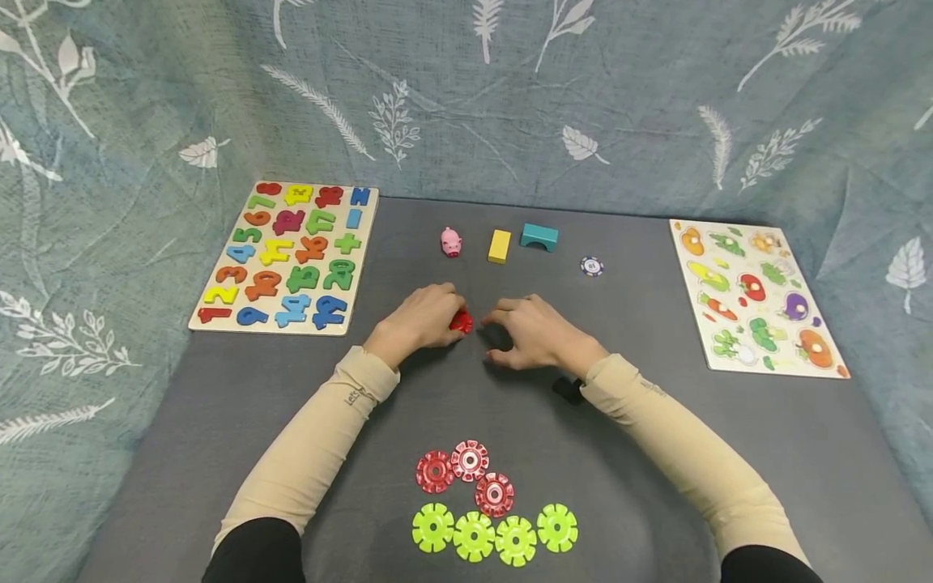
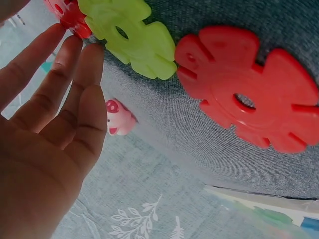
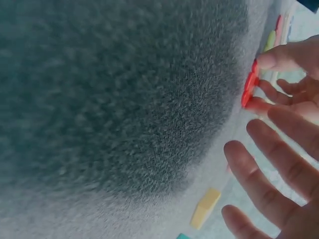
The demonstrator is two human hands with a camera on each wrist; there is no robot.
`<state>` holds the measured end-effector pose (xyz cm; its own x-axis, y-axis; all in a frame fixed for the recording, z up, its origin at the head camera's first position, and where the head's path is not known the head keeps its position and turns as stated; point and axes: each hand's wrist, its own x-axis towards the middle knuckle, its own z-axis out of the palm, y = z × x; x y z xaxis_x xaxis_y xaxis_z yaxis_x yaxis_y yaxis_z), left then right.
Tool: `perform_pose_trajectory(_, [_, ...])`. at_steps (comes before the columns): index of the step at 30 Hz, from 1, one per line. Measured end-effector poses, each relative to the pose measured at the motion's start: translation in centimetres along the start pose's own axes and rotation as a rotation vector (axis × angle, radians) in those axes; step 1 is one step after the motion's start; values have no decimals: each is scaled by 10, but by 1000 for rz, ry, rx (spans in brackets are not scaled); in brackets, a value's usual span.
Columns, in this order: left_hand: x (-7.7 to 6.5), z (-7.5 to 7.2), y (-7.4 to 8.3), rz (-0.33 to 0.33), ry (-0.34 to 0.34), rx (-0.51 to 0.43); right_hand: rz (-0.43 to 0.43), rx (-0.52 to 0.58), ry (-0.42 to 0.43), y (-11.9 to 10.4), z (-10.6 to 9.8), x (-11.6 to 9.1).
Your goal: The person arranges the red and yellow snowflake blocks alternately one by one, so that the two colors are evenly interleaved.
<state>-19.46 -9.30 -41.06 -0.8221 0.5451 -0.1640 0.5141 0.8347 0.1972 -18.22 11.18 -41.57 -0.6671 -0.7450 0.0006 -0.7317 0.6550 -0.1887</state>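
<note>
My left hand is low over the table, thumb and fingertips at the edges of a red notched plastic disc. In the left wrist view, a green notched disc lies beside that disc, and another red disc follows it in a row; the hand hides both from the head camera. To the right, my right hand has its thumb and fingers spread, with nothing between them. The right wrist view shows its thumb overlapping the red disc held by the left hand.
Nearer me lie several red discs and several green discs. Behind the hands are a pink pig, yellow block, teal arch block and poker chip. A number board stands left, a vegetable board right.
</note>
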Motion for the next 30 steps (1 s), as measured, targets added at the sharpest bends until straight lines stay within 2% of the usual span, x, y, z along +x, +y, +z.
perform_pose_trajectory(5, [1,-1,1,19,6,-4,-74,45,-35,-6,-3,-23])
perform_pose_trajectory(9, [2,-3,3,23,1,-20,-149,80,-87,-15,-2,-50])
perform_pose_trajectory(14, [3,-5,4,23,-17,-11,-199,88,-135,-29,4,-85])
perform_pose_trajectory(19, [3,-6,5,11,-37,-11,-253,53,-141,-44,11,-113])
perform_pose_trajectory(26, [3,-6,4,10,-39,-11,-374,-51,-111,-67,21,-146])
perform_pose_trajectory(30, [3,-5,3,14,-30,-6,-394,-60,-121,-77,24,-158])
